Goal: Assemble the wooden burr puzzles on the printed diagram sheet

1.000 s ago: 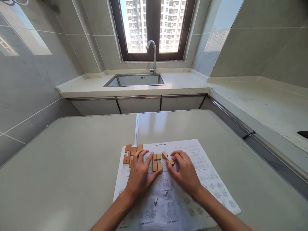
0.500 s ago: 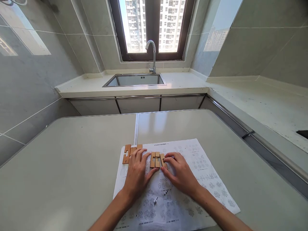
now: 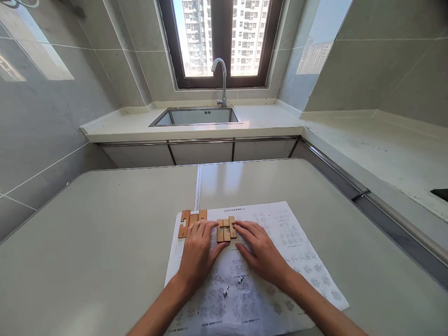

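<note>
Three notched wooden puzzle pieces (image 3: 227, 235) lie side by side on a printed sheet (image 3: 273, 224). The right-hand piece (image 3: 233, 227) sits slightly farther back than the other two. My left hand (image 3: 198, 247) curves around the left side of the row, index fingertip at the left piece's upper edge and thumb along the near ends. With its fingertips at the right piece's outer edge, my right hand (image 3: 258, 247) has its thumb spread lower and apart from the wood. Several more wooden pieces (image 3: 184, 225) lie beyond my left hand, which partly covers them.
The sheet bears rows of small line drawings and two dark torn-looking spots. It lies on a pale table (image 3: 105, 233) with a seam (image 3: 198, 186). Beyond are a counter (image 3: 266, 114), a sink (image 3: 196, 116), a faucet (image 3: 224, 84) and a window.
The right-hand piece was tilted with a gap beside it; it now stands straight against the middle piece and farther back. The row has shifted slightly left. My right thumb has come off the piece.
</note>
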Demonstrator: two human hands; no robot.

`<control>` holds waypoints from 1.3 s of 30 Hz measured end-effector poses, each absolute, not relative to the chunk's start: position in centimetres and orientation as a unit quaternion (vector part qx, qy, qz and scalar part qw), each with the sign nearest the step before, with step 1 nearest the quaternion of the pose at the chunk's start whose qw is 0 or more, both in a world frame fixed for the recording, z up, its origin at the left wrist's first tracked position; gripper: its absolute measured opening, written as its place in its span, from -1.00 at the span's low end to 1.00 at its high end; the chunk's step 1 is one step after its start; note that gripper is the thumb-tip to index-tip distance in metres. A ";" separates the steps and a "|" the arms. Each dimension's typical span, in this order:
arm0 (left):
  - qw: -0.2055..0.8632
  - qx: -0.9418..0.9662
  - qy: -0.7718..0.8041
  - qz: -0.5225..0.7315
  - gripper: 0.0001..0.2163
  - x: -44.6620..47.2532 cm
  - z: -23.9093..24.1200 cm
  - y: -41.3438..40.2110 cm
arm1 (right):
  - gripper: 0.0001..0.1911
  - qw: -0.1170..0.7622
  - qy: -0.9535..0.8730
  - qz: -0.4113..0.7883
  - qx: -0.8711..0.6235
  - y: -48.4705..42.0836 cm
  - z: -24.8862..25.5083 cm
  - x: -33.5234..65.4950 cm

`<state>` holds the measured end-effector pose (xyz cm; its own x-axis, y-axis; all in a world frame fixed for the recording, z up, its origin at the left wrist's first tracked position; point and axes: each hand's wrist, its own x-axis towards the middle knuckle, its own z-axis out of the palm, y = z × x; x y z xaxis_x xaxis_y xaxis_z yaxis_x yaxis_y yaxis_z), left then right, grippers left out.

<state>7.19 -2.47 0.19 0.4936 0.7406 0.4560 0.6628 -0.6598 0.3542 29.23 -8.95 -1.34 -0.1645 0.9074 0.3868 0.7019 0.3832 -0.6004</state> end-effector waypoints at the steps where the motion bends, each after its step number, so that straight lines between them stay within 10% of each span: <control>1: 0.066 0.861 0.409 0.296 -0.57 7.2 0.3 -2.5 | -0.48 0.361 -0.748 0.144 -0.538 -8.9 -1.3 29.2; 14: 0.085 0.917 0.257 0.293 -0.97 7.8 1.4 -3.5 | -0.71 0.386 -0.724 0.167 -0.546 -9.1 -0.8 29.1; 39: 0.111 0.944 0.213 0.227 -0.74 8.2 1.5 -3.8 | -0.61 0.391 -0.739 0.148 -0.528 -8.9 -0.9 29.3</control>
<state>8.18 -3.81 1.49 0.8061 0.4521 0.3817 0.3509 -0.8847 0.3067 29.27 -8.90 -0.88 -0.1366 0.8960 0.4225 0.6642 0.3993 -0.6320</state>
